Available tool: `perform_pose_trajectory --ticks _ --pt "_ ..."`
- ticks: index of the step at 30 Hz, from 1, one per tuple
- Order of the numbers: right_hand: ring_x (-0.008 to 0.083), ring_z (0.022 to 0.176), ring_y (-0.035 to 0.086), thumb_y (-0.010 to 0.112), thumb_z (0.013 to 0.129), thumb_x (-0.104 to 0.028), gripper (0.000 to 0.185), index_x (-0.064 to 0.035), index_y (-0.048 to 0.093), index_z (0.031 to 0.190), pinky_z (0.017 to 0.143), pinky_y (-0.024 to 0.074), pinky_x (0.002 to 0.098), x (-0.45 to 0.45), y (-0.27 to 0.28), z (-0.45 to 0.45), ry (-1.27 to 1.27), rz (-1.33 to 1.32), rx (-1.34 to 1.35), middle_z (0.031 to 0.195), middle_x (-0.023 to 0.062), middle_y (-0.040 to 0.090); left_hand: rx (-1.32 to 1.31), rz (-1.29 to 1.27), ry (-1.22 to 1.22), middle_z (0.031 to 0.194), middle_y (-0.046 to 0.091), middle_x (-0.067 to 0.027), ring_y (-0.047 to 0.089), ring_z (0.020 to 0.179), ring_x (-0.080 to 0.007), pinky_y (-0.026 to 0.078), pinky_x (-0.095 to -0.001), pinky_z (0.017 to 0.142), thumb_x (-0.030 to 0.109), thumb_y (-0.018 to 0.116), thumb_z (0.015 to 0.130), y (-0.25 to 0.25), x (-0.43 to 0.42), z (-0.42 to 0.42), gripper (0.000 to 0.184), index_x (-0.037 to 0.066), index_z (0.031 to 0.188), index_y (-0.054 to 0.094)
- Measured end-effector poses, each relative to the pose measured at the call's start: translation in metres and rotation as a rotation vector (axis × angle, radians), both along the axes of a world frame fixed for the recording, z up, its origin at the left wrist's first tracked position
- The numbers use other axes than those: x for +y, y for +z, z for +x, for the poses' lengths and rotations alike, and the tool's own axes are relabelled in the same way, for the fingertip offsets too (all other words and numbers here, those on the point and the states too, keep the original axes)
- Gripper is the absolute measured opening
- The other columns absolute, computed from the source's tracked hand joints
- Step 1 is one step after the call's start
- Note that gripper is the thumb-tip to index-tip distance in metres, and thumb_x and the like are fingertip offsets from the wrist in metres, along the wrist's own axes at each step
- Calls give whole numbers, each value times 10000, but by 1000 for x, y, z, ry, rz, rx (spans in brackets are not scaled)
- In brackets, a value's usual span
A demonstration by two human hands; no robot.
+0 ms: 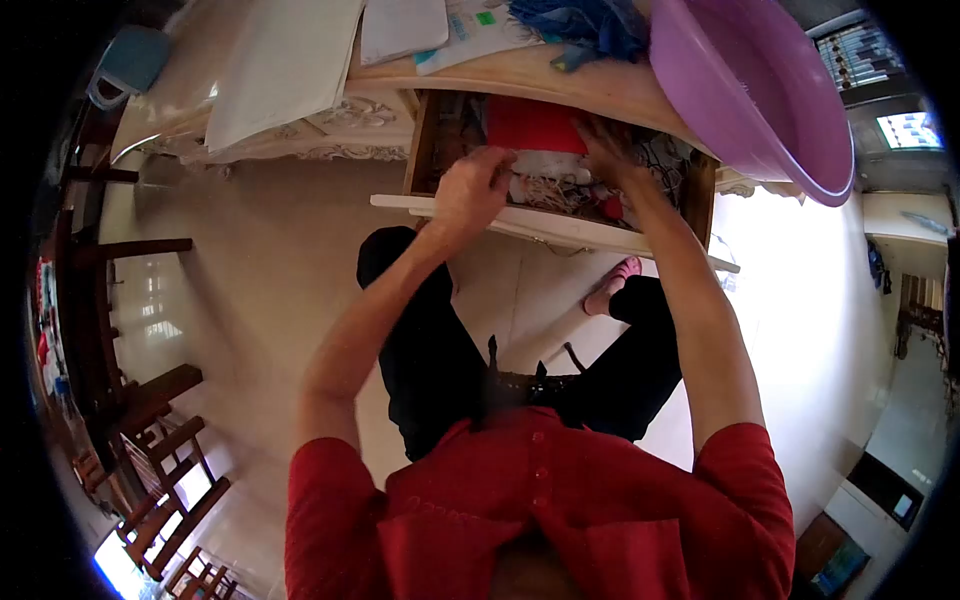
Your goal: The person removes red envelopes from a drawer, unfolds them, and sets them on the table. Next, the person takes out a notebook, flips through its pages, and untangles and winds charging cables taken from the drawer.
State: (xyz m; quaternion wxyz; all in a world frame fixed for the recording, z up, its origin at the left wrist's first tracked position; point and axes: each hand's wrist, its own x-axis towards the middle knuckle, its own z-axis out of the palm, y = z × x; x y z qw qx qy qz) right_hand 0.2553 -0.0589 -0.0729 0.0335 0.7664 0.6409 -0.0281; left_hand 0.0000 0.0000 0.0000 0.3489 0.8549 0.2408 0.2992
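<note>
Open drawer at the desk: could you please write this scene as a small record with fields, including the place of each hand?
Storage: wooden drawer with cream front, pulled out from a cream carved wooden desk
Inside: flat red item, tangled pale strands; other contents not clear enough to identify
Left hand: above the drawer's left part; grip unclear
Right hand: inside, at the red item's right edge; grip unclear
On desk: purple plastic basin at right, crumpled dark-blue cloth, large white sheet at left
</note>
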Motion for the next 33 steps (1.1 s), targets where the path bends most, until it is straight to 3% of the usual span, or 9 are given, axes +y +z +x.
perform_pose_trajectory --ticks 3,6,11,15,21,24,25,27,33 --pt "363 1286 62 524 761 -335 604 -169 328 1308 1049 11 465 -5 -11 1 39 -139 -40 1411 120 113 184 64 133 875 613 -143 606 726 -301 481 -362 620 82 553 745 -2 -19 0 183 30 915 596" --pt "386 1244 175 473 795 -215 503 -134 364 1279 1012 167 504 13 -46 18 -9 178 -4 1375 170 164 156 62 206 827 619 -141 602 715 -309 482 -362 618 85 544 745 -4 -10 4 170 41 897 606" --pt "397 1040 452 412 773 -32 398 -8 420 1170 857 390 467 2 19 -13 187 46 -237 1211 255 368 317 15 159 787 619 -161 603 724 -310 482 -385 642 106 550 739 -1 -5 8 163 45 873 620" --pt "380 1000 489 425 754 -25 373 11 436 1124 855 399 439 -15 44 -27 200 -110 -169 1113 246 460 354 15 167 784 617 -162 597 711 -321 471 -394 633 112 550 739 -3 -6 7 165 41 878 605" --pt "370 946 508 435 740 -4 314 -2 473 1052 795 430 401 -61 58 -28 313 407 -64 1047 210 512 124 -69 405 726 604 -172 591 702 -339 462 -402 615 100 526 746 -6 -5 11 140 32 867 545" --pt "372 877 527 449 739 13 267 -20 496 1000 745 439 395 -69 81 -33 102 412 165 957 196 543 -304 -361 441 747 564 -85 540 609 -146 454 -297 540 220 526 838 -6 1 5 219 6 880 508" --pt "370 849 533 452 750 17 235 -23 498 978 721 442 389 -72 84 -32 59 430 247 917 195 546 -307 -359 436 747 564 -85 540 609 -146 454 -297 540 220 526 838 -6 5 1 219 6 880 508" --pt "368 820 539 455 761 20 204 -27 500 955 696 444 382 -78 90 -30 11 455 330 877 195 550 -410 -816 322 828 556 -68 542 658 -129 462 -277 565 254 493 865 -2 11 -6 257 11 947 504" --pt "344 851 546 419 809 26 222 -26 530 994 702 445 338 -96 124 -41 -107 395 690 939 193 552 -425 -1230 139 910 553 -83 566 811 -173 492 -326 659 331 465 876 21 11 -12 384 -1 1068 474"
